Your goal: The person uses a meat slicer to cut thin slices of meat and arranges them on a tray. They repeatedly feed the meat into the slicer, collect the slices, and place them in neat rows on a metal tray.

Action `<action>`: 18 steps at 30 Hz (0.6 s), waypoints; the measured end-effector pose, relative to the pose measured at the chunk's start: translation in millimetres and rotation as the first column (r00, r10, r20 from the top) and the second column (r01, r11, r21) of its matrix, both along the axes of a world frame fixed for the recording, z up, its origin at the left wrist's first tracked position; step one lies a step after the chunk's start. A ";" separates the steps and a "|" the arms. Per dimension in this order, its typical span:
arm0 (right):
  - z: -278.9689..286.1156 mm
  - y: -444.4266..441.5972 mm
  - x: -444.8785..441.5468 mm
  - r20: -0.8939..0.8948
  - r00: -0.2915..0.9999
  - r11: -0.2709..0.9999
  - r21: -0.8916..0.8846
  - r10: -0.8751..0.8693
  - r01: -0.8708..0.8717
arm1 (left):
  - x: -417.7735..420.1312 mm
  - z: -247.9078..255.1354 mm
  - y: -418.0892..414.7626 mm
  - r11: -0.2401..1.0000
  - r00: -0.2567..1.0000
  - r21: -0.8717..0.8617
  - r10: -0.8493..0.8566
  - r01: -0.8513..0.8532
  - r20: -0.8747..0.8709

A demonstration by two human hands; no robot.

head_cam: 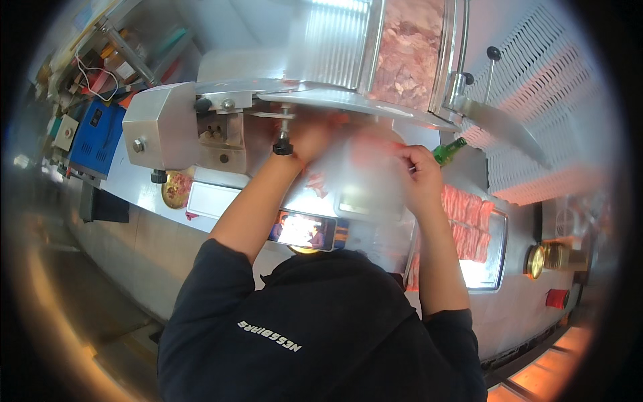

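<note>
A metal meat slicer (159,125) stands before me, with its round blade (346,103) across the middle and a block of meat (408,55) behind it. My left hand (309,135) reaches under the blade's edge; blur and the slicer's knob hide its fingers. On the right, my right hand (422,163) is curled, its fingertips at a blurred reddish patch that may be sliced meat. Small meat scraps (316,185) lie on the metal surface between my arms. Rolled or folded meat slices (467,221) fill part of a metal tray (504,251) beside my right forearm.
A phone (304,230) showing a video lies near my chest. Left are a white tray (211,200), a bowl of meat pieces (177,190) and a blue device (96,138). A green bottle (449,151) and tall stacks of white trays (542,105) stand to the right.
</note>
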State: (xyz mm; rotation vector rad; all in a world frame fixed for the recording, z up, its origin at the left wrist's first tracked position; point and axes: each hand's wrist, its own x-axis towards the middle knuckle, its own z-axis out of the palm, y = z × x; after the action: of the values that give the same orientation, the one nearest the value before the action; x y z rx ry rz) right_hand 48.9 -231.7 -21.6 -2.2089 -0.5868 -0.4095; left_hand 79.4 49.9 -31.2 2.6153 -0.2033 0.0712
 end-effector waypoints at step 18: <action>51.0 30.8 -14.1 -0.566 0.581 0.596 0.786 0.585 0.166 | -64.5 32.8 -50.3 0.418 0.962 -0.901 -0.174 -0.120 -0.209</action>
State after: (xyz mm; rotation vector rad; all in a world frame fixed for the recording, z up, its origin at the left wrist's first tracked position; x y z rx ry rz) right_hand 34.8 -200.8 29.4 -1.1723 -0.1163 0.4486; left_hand 15.0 -0.4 1.6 1.4567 -0.0632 -0.1602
